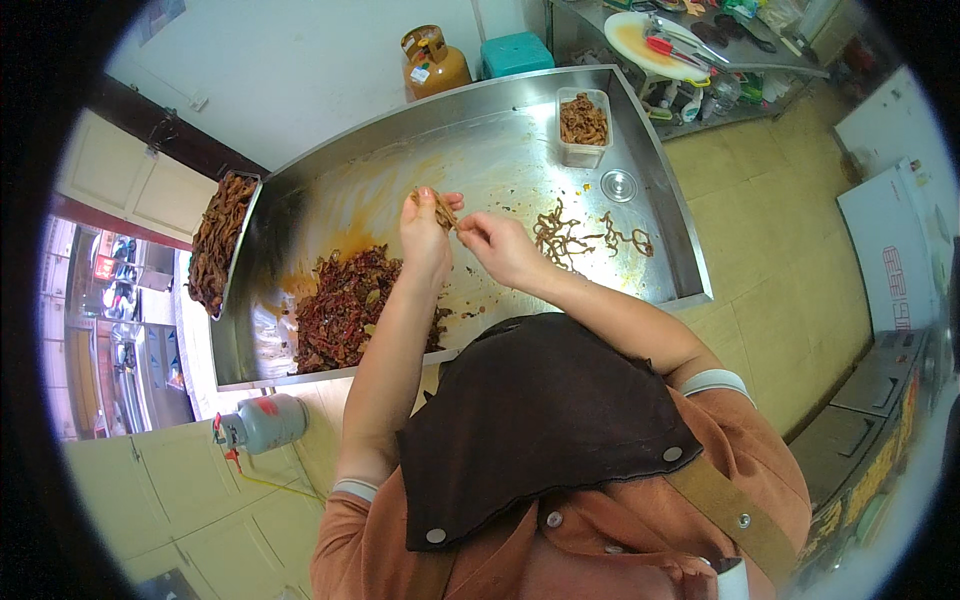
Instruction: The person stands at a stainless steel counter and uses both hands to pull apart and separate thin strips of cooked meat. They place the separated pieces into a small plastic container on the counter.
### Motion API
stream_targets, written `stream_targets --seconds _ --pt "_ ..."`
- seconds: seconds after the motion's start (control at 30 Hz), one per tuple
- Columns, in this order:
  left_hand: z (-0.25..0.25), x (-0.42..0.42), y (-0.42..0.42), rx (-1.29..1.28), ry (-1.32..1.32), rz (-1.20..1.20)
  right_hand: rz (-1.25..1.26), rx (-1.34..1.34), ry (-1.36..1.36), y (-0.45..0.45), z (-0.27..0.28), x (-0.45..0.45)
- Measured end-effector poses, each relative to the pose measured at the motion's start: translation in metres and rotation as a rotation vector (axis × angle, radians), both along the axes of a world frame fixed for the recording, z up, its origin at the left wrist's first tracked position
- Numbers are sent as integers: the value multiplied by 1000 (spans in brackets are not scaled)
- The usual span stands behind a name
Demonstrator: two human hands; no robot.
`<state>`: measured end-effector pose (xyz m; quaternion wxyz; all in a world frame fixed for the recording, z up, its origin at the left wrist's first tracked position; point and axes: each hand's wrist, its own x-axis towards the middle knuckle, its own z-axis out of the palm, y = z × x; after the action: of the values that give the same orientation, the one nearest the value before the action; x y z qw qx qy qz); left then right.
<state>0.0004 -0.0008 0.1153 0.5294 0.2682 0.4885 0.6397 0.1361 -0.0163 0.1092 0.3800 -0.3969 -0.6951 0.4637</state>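
Observation:
Between my two hands, above the stainless steel table tray, is a brown piece of cooked meat. My left hand grips it with the thumb on top. The fingertips of my right hand pinch its near end. Below and left of my hands lies a heap of dark red chillies and spices, partly hidden by my left forearm. Thin brown strips are scattered on the metal to the right. Farther back, a clear plastic tub holds brown pieces.
A metal tray piled with brown meat rests at the left edge. A steel drain sits at the right. Beyond the rim are a yellow gas cylinder, a teal stool and a round board with red-handled tongs. A grey cylinder stands below.

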Motion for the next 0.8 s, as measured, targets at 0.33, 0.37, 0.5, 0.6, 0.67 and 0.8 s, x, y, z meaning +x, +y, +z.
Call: stream_targets --seconds 0.33,0.37,0.5,0.6,0.67,0.8 --pt "-2 -33 -8 145 258 -349 262 355 -162 40 16 21" --pt "-2 -31 -12 143 345 -392 282 374 -171 43 18 23" --pt "2 -29 -21 52 465 -582 431 382 -227 58 27 29" --pt "5 -33 -20 -4 327 -668 448 330 -206 59 30 31" --pt "6 -35 -20 -24 269 -706 414 217 -160 58 33 31" --pt "9 -30 -19 11 240 -642 257 -26 -24 43 40 25"
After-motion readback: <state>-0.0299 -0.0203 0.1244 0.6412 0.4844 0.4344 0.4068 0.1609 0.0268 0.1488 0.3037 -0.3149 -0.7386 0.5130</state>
